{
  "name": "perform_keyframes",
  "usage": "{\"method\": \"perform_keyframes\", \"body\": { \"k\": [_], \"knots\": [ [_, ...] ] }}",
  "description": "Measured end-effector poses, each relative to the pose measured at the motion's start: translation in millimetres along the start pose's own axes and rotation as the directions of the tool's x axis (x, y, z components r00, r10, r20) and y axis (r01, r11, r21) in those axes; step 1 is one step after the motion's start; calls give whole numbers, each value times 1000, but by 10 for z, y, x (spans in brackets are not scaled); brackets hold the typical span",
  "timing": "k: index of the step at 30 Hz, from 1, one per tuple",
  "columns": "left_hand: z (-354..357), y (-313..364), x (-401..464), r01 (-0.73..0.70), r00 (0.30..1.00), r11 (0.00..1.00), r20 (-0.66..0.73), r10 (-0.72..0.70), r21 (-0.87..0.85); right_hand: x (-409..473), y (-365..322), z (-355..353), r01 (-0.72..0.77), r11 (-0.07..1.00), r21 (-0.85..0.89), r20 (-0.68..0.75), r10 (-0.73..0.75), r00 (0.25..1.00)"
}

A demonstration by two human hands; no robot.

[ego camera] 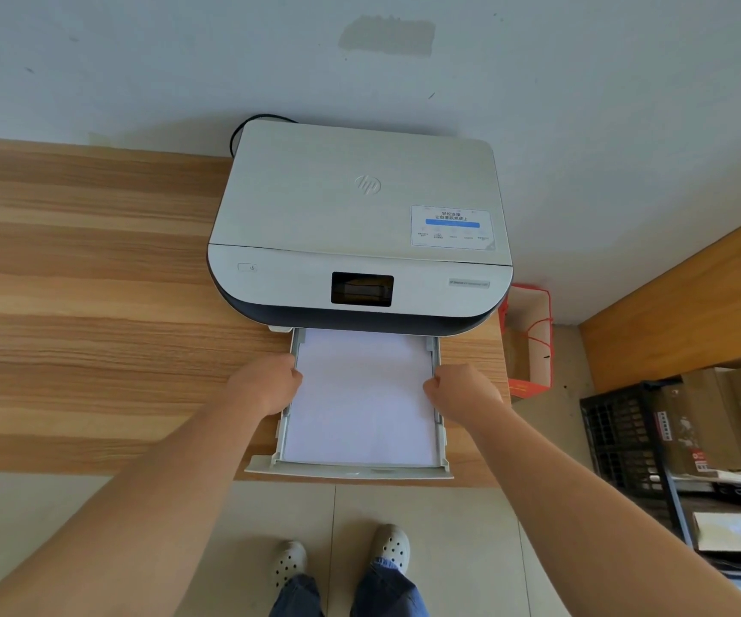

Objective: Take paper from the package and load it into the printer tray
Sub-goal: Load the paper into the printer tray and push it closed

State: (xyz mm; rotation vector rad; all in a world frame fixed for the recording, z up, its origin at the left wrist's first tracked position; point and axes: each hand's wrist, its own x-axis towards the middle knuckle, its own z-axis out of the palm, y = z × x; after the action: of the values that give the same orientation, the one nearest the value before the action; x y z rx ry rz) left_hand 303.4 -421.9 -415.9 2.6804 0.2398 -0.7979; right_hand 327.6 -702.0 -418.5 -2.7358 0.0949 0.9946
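Fingers (294,375) curl over paper (362,394) above wooden desk (93,282), tiled floor (426,527).

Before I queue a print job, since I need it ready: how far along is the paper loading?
Done: a white paper stack lies flat in the pulled-out printer tray. In hand: the left hand and right hand sit at the stack's side edges, seemingly squaring it; neither grip is visible. Left: the tray is not yet pushed into the HP printer.

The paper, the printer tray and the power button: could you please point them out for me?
paper (362,394), head view, middle of top sheet.
printer tray (351,473), head view, front lip.
power button (247,267), head view, its centre.
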Motion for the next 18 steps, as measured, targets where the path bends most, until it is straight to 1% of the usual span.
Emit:
{"method": "perform_keyframes", "body": {
  "k": [4,14,18],
  "knots": [
    [-1,-14,-25,-9,1000,1000,10,9,-8,-20,23,5,8,1000,4,-22,-8,1000],
    [48,9,-1,7,1000,999,25,-6,-43,-20,-64,47,-71,997,25,-22,72,997],
    [39,8,-60,-8,1000,998,15,9,-69,-34,-25,50,-24,1000,8,-19,24,1000]
  ]
}}
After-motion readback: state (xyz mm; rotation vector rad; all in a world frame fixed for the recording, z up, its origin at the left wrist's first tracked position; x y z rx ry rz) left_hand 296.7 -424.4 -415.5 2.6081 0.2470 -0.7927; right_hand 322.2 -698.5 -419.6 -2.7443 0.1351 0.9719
